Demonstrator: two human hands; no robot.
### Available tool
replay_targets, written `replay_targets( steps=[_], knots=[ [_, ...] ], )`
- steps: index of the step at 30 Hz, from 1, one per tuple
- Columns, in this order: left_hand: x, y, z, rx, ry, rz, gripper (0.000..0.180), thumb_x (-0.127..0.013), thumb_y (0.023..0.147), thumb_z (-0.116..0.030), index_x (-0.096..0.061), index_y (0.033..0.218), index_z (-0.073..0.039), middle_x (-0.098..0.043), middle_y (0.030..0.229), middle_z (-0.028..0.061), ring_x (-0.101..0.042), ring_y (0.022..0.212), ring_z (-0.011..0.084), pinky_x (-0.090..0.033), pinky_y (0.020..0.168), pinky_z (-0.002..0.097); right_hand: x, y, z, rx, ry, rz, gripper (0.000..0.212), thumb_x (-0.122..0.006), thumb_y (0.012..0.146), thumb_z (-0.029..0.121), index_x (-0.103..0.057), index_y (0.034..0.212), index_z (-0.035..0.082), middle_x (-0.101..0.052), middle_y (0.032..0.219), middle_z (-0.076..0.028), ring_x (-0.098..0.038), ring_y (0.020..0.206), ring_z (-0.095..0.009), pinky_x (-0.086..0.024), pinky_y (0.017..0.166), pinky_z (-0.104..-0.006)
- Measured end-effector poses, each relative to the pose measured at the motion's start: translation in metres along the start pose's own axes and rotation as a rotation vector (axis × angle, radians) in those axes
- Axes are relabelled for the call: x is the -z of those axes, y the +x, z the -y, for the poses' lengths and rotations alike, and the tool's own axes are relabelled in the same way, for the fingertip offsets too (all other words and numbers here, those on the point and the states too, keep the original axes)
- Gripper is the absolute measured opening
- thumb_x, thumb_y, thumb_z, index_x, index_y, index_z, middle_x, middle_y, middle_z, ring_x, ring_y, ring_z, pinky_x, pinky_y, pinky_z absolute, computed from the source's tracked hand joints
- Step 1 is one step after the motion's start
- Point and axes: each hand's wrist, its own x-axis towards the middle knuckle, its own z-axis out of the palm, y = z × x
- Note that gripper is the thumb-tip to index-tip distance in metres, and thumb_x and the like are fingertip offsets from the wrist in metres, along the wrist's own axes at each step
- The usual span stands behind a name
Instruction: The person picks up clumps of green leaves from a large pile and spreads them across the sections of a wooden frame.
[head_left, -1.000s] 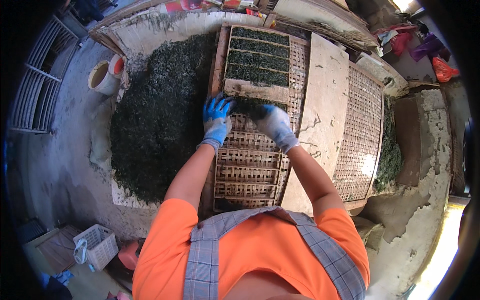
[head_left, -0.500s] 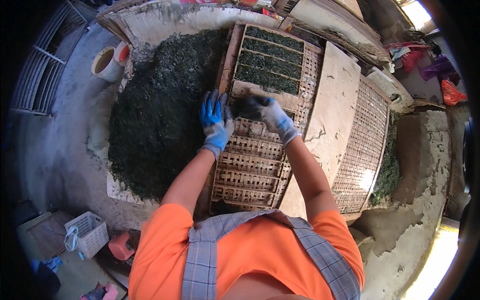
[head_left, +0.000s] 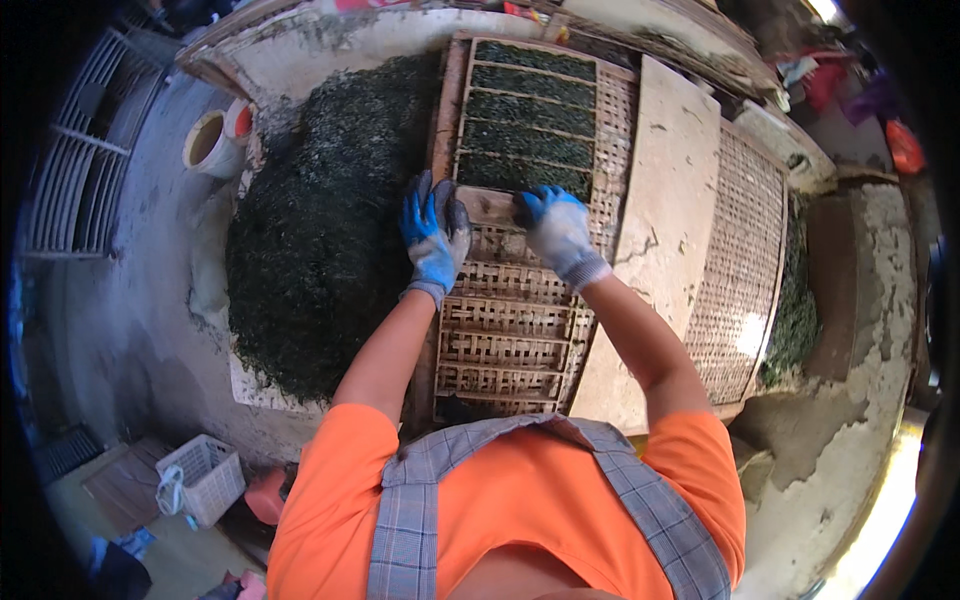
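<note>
Frame edge [head_left: 466, 105]: L hand [head_left: 434, 232] spread, nil held; R hand [head_left: 560, 232] curled at board [head_left: 488, 206], grip unclear; bare rows [head_left: 500, 350] below.

Glare spots the rightmost woven panel [head_left: 733, 262]; curved edges fall dark.

Left hand [head_left: 435, 235] resting at left edge of wooden frame [head_left: 505, 301]; right hand [head_left: 560, 230] touching board [head_left: 487, 206]; dark green pile [head_left: 320, 230] lying left.

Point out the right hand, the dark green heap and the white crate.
Right hand [head_left: 559, 229]: head view, on its gloved back.
Dark green heap [head_left: 320, 230]: head view, middle of its top surface.
White crate [head_left: 221, 491]: head view, side wall.
</note>
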Motion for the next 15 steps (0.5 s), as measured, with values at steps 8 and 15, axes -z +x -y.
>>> replay_targets(
  steps=[8,15],
  knots=[
    [-0.017,0.004,0.011,-0.029,-0.004,0.079,0.024,-0.061,0.092,-0.022,-0.065,0.107,-0.003,-0.062,0.116,0.0171,-0.057,0.112,0.0350,-0.045,0.099,0.0426,0.003,0.021,-0.058,0.047,0.848,0.026,0.028,-0.071,0.084,0.033,-0.073,0.103,0.012,-0.074,0.092,-0.010,-0.069,0.086,-0.034,-0.055,0.075,-0.0387],
    [0.064,-0.111,-0.014,0.064,-0.143,0.203,0.039,-0.065,0.089,-0.011,-0.055,0.125,-0.001,-0.054,0.128,0.0178,-0.051,0.124,0.0327,-0.043,0.103,0.0417,-0.005,-0.142,-0.098,-0.218,0.117,0.111,0.054,-0.072,0.082,0.024,-0.056,0.133,0.021,-0.059,0.123,-0.016,-0.061,0.109,-0.033,-0.053,0.089,-0.0415]
  ],
)
